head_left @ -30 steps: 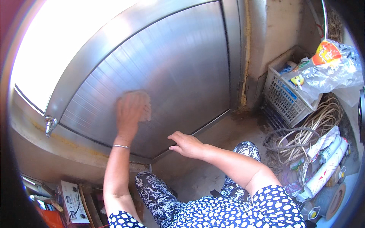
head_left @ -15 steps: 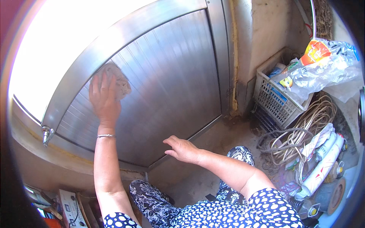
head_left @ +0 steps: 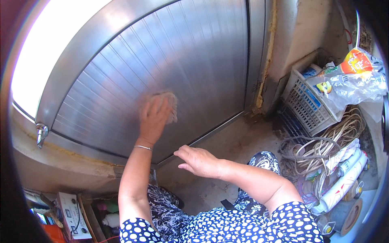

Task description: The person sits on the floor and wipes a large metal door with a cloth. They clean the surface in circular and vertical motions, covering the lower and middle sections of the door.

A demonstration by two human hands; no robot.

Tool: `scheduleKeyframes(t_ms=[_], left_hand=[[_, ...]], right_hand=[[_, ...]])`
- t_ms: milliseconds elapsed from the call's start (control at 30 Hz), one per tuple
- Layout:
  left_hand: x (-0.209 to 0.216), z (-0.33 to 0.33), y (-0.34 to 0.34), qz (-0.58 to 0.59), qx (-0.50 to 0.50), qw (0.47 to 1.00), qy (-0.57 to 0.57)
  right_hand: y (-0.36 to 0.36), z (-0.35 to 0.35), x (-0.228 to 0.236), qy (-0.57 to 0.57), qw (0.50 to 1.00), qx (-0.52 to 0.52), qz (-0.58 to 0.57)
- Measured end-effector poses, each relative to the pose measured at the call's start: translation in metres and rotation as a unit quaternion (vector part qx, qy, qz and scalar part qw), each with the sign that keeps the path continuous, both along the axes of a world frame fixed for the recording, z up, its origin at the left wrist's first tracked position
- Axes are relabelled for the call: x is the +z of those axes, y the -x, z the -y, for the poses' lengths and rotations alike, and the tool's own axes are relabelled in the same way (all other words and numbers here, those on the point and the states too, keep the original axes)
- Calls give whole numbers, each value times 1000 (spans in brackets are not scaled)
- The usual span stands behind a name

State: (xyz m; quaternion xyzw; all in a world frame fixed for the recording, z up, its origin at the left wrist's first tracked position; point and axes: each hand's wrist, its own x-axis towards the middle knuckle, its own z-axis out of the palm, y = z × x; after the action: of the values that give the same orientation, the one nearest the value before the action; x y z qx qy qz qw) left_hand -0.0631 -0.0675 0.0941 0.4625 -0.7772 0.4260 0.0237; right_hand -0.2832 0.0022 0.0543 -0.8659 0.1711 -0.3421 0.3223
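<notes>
My left hand (head_left: 152, 123) presses a crumpled beige cloth (head_left: 172, 106) flat against a ribbed silver metal door panel (head_left: 202, 60). Its fingers are spread over the cloth, which shows past the fingertips; the hand is slightly blurred, and a thin bracelet circles the wrist. My right hand (head_left: 199, 161) hangs in the air in front of the panel's lower edge. Nothing is in it; the fingers are loosely bent, with the thumb apart. A metal handle (head_left: 41, 133) sticks out at the left end of the door frame (head_left: 67, 73).
To the right stands a white plastic crate (head_left: 310, 103) with plastic bags (head_left: 356, 83) on it. Coiled cable (head_left: 324, 148), a white roll (head_left: 344, 182) and bottles lie below. A white box with a cord (head_left: 73, 214) sits at lower left. My knees are close to the door.
My left hand has slid the cloth right and down across the panel. My right hand stays in nearly the same place. The view has shifted, moving the door's upper edge up and leftward.
</notes>
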Motion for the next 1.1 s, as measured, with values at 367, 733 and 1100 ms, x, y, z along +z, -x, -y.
scheduleKeyframes(t_ms=[367, 733, 1100], left_hand=[[-91, -4, 14, 13, -57, 990, -128], [163, 24, 55, -3, 16, 983, 181], [149, 63, 90, -50, -38, 984, 164]], right_hand=[[-9, -1, -7, -13, 997, 17, -75], [2, 6, -12, 15, 999, -14, -46], [23, 0, -2, 31, 998, -26, -39]])
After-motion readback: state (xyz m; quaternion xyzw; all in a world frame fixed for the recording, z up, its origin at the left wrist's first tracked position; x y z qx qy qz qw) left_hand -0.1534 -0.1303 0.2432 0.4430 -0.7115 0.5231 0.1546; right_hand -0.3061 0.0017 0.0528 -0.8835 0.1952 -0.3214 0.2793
